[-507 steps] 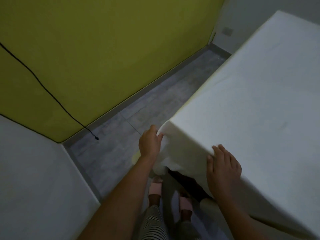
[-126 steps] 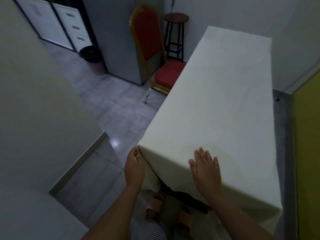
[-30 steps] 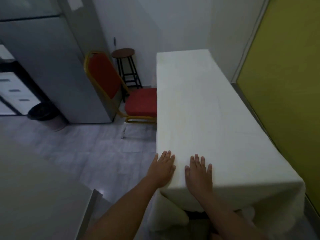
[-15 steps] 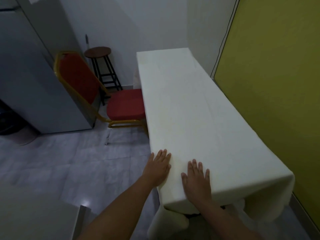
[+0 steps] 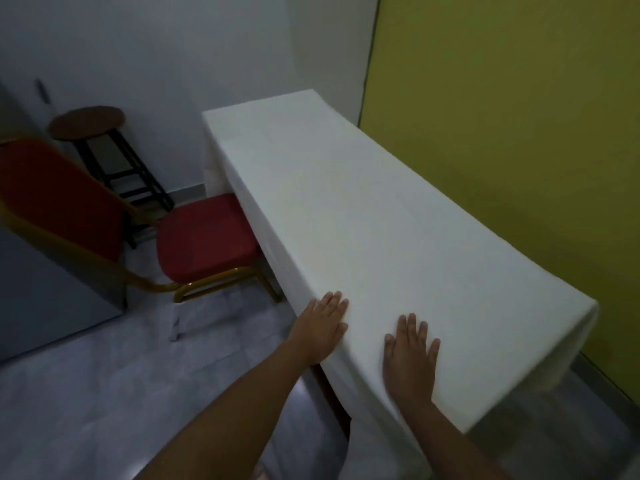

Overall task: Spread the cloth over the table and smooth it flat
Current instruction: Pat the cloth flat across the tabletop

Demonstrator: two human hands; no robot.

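Observation:
A long white cloth (image 5: 363,216) covers the whole table and hangs over its edges; the table itself is hidden beneath it. Its top looks mostly flat, with faint creases. My left hand (image 5: 320,329) lies flat on the cloth at the near left edge of the table, fingers spread. My right hand (image 5: 410,355) presses flat on the top near the near end, fingers apart. Neither hand pinches the fabric.
A red padded chair (image 5: 197,237) with a gold frame stands against the table's left side. A round wooden stool (image 5: 86,123) is behind it by the white wall. A yellow wall (image 5: 519,133) runs close along the table's right side. Grey tiled floor (image 5: 104,393) lies at left.
My view has swung left to right around the near end. Both hands stay flat on the cloth and have slid slightly apart along the near end.

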